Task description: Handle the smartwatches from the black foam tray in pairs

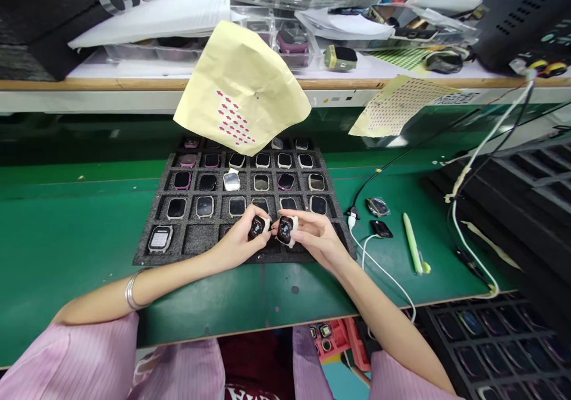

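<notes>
Curled left hand (243,241) pinches one smartwatch (257,227), curled right hand (317,238) a second smartwatch (285,230) alongside; both pale-cased, dark-faced, lit.

A compartmented tray (178,260) is set on the table (80,221), with watches (177,208) lodged in its compartments. Over its near part, the left-hand watch (257,227) is held in the left hand (245,235), just beside the right-hand watch (285,230), held in the right hand (319,239). Right of the tray, a cable (389,273), a wrapped item (377,207) and a pen (411,242) are laid. Behind, above the table, a shelf (134,84) is placed.
</notes>
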A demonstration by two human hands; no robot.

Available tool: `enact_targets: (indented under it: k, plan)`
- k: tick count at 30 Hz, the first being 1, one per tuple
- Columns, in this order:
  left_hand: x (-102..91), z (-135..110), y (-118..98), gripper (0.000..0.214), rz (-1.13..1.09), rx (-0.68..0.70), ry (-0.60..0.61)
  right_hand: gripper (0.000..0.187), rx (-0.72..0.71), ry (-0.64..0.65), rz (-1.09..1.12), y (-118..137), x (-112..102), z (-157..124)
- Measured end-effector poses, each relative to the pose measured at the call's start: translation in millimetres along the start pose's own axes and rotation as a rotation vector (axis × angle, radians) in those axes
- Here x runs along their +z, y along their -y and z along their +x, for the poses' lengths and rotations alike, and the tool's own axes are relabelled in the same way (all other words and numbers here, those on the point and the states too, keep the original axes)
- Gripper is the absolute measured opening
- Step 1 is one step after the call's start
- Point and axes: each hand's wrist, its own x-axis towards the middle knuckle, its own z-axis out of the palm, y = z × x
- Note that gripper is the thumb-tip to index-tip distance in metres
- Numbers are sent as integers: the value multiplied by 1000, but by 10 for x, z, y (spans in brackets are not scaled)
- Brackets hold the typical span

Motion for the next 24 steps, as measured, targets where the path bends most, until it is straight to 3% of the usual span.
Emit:
enact_targets:
  k: [24]
  plan:
    - [-42,-13,-89,18,54,-1,32,40,7,48,-24,30,25,-29]
